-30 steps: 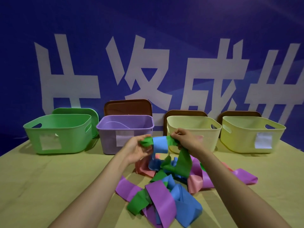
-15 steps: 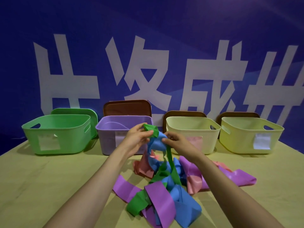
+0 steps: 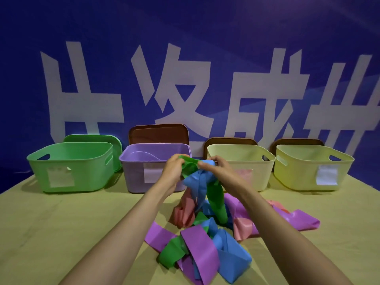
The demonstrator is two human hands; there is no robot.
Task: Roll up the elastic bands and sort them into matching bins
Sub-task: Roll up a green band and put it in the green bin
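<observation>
A tangled pile of elastic bands (image 3: 202, 249) in purple, blue, green and pink lies on the table in front of me. My left hand (image 3: 173, 169) and my right hand (image 3: 217, 169) are raised above it, close together. Both pinch the top of a green band (image 3: 216, 199) that hangs down into the pile. A blue band (image 3: 197, 185) is caught around the green one and hangs with it. Behind stand a green bin (image 3: 71, 167), a purple bin (image 3: 144, 169) and two yellow bins (image 3: 242, 161) (image 3: 308, 165).
Each bin carries a white label on its front. Lids lean on the blue banner wall behind the bins: a green lid (image 3: 92, 138) and brown lids (image 3: 158, 133). The wooden table (image 3: 61, 233) stretches bare to the left of the pile.
My hands have come closer together at the top of the green band. The band end between them has bunched up, and the blue band now hangs lower beneath my hands.
</observation>
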